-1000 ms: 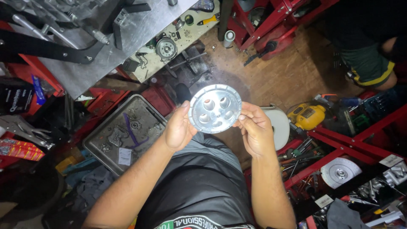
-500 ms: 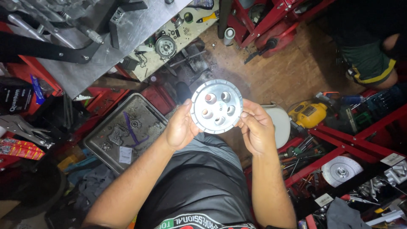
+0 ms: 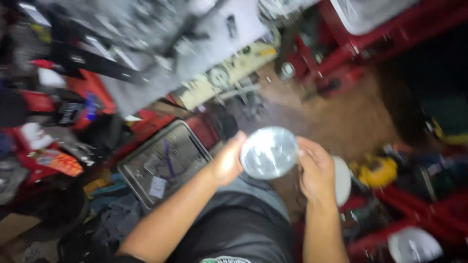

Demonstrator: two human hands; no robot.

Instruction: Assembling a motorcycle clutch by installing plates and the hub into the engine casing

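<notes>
The picture is blurred by camera motion. I hold a round silver metal disc (image 3: 269, 152) between both hands in front of my lap. My left hand (image 3: 227, 161) grips its left edge and my right hand (image 3: 314, 170) grips its right edge. The disc's face is tilted toward me; its holes are smeared by blur. My knees in dark trousers (image 3: 243, 219) are just below it.
A grey metal tray (image 3: 163, 163) with small parts lies on the floor to the left. Red metal frames (image 3: 351, 53) stand at the upper right, a yellow tool (image 3: 378, 171) at the right, a white round plate (image 3: 342, 180) behind my right hand. Engine parts lie at upper centre.
The camera has swung, shifting the whole scene and blurring it. Both hands still hold the disc, which sits slightly lower and looks more tilted than before.
</notes>
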